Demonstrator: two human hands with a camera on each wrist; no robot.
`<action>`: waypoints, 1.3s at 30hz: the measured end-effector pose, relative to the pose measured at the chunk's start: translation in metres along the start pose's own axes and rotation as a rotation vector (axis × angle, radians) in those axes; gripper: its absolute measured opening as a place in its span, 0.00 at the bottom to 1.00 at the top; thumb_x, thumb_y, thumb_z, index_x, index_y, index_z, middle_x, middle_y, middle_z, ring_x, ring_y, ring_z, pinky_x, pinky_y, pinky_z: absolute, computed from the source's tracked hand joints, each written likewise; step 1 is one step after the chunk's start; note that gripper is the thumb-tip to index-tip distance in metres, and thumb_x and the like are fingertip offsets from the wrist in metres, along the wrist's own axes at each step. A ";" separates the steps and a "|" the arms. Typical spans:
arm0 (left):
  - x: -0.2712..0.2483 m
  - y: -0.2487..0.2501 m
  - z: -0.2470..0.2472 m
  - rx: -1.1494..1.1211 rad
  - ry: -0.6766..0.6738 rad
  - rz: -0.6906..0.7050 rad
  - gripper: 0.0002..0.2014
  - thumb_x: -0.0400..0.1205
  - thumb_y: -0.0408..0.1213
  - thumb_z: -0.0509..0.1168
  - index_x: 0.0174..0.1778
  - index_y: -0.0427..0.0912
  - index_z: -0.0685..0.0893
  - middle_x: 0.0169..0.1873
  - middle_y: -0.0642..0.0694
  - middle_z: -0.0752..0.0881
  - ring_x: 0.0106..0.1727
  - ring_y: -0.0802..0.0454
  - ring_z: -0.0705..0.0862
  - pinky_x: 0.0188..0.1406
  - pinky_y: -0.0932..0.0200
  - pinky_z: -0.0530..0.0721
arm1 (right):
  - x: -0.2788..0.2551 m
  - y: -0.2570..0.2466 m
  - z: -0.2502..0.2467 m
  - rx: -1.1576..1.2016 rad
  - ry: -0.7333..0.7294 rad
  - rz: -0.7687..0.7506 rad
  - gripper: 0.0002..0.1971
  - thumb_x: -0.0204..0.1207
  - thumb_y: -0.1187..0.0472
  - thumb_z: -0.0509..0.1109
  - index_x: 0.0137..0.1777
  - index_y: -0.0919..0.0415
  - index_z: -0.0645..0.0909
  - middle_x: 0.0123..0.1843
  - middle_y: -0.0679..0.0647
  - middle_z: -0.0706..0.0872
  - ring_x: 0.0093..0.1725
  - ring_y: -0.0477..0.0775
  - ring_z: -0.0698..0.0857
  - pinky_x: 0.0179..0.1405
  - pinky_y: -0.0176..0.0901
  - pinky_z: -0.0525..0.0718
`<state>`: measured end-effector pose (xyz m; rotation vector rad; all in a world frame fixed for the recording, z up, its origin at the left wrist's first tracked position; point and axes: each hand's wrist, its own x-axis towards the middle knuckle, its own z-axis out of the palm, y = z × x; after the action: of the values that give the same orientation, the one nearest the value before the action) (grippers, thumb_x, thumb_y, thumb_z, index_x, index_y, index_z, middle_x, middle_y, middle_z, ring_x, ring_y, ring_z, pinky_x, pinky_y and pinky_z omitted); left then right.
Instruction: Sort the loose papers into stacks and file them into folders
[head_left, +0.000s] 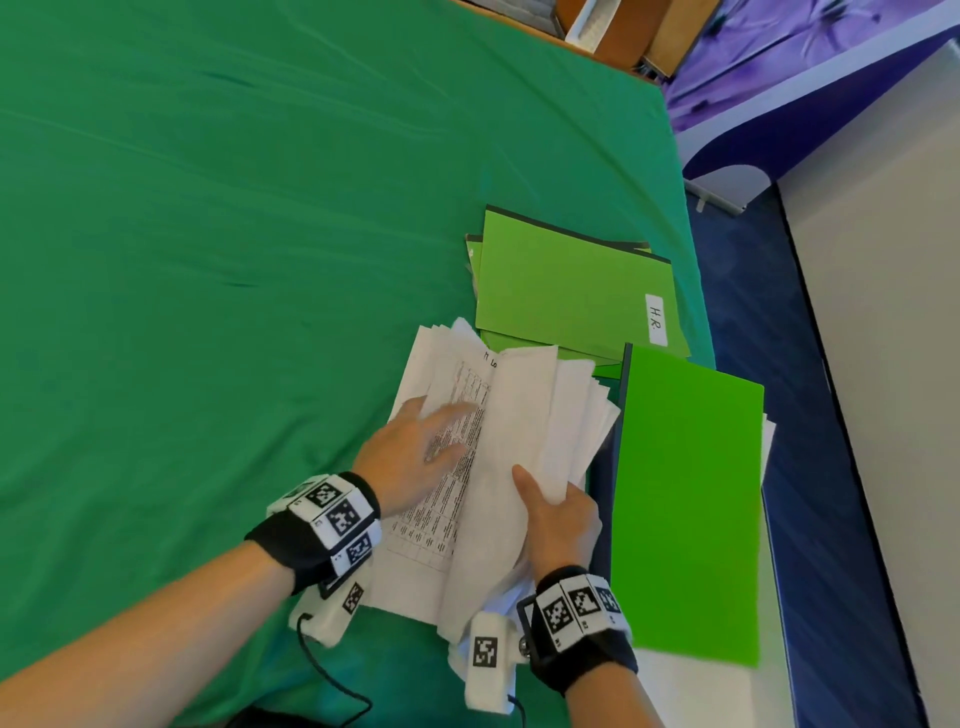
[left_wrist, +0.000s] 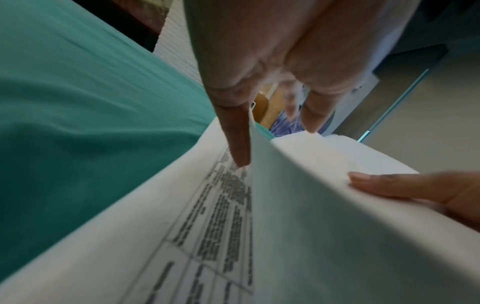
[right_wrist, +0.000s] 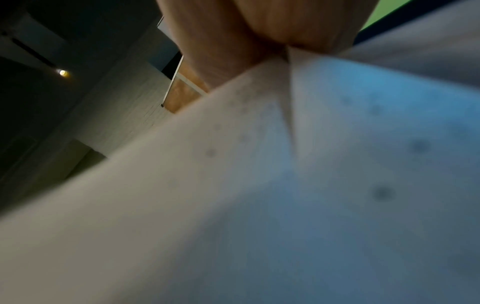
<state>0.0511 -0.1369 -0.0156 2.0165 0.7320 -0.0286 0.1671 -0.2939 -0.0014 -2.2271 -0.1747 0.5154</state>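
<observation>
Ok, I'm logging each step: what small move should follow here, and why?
Probably lift the raised white sheets clear with the right hand, which pinches them. The left hand presses flat on the printed table page beneath, so the stack is already parted.

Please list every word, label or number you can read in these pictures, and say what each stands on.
"H.R." on the white label of the far folder.
"H Lo", partly hidden, heading the printed sheet under the left hand.
Table text on that sheet: too small and blurred in the head and left wrist views.
Square markers on the wristbands: patterns, not words.
Near folder: no text shows.
</observation>
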 end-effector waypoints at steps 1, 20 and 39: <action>0.003 0.005 0.003 0.043 -0.024 -0.046 0.22 0.83 0.60 0.59 0.75 0.67 0.71 0.75 0.42 0.68 0.72 0.44 0.77 0.70 0.46 0.77 | 0.000 0.000 0.001 -0.024 0.001 -0.020 0.11 0.73 0.50 0.77 0.47 0.58 0.87 0.39 0.46 0.84 0.38 0.44 0.82 0.38 0.30 0.74; 0.020 0.028 0.017 0.004 0.184 -0.243 0.23 0.88 0.49 0.51 0.29 0.41 0.70 0.38 0.45 0.74 0.33 0.45 0.79 0.37 0.52 0.81 | 0.002 0.010 0.007 0.003 -0.031 0.057 0.25 0.86 0.47 0.56 0.39 0.65 0.83 0.41 0.59 0.87 0.44 0.59 0.84 0.41 0.42 0.76; 0.015 0.013 -0.002 0.321 0.399 -0.224 0.30 0.80 0.51 0.69 0.73 0.38 0.72 0.73 0.38 0.69 0.73 0.42 0.71 0.72 0.46 0.73 | -0.007 0.008 0.003 -0.094 -0.131 -0.120 0.18 0.74 0.68 0.72 0.62 0.58 0.77 0.51 0.52 0.86 0.50 0.55 0.86 0.39 0.26 0.76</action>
<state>0.0694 -0.1322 -0.0092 2.2622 1.2716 0.1378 0.1592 -0.2992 -0.0073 -2.2581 -0.4064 0.5981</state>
